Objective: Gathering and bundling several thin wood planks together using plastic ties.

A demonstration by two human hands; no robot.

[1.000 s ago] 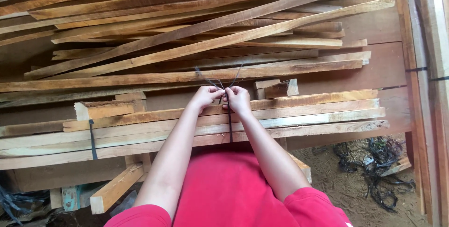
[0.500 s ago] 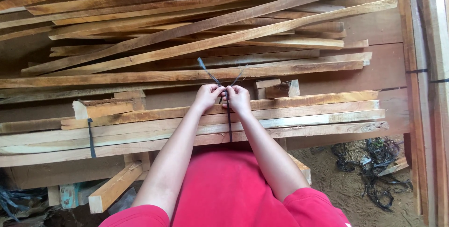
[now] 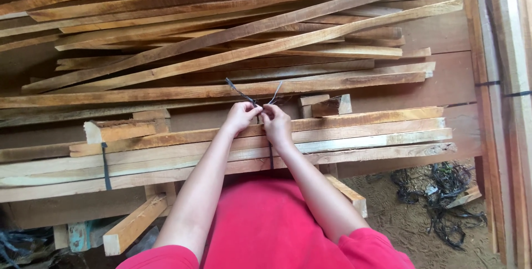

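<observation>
While both forearms reach forward over the red shirt [image 3: 266,224], the left hand [image 3: 239,118] and right hand [image 3: 276,123] meet above the near bundle of wooden slats [image 3: 354,136], knuckles almost touching. Each hand is closed in a pinch on the dark strap [image 3: 271,155]: the left hand's fingers curl around one tail, the right hand's thumb and fingers clamp the other. Two loose ends of the strap stick up from between the hands, one slanting up-left, the paler one up-right, crossing just above the fingertips. Below the right hand the strap runs straight down across the face of the bundle to its near edge, lying tight against the wood. The bundle itself lies crosswise, several long slats stacked flat, resting on wooden supports; whether these form a bench cannot be told. A second dark strap [image 3: 104,165] already wraps the bundle well to the left, beside a short offcut block [image 3: 119,130]. Two small blocks [image 3: 327,104] sit just beyond the right hand. Behind them a loose heap of long slats [image 3: 233,36] lies at crossing angles on flat boards. At lower right, a tangle of black strapping [image 3: 449,202] lies on the sandy floor [image 3: 404,224].
</observation>
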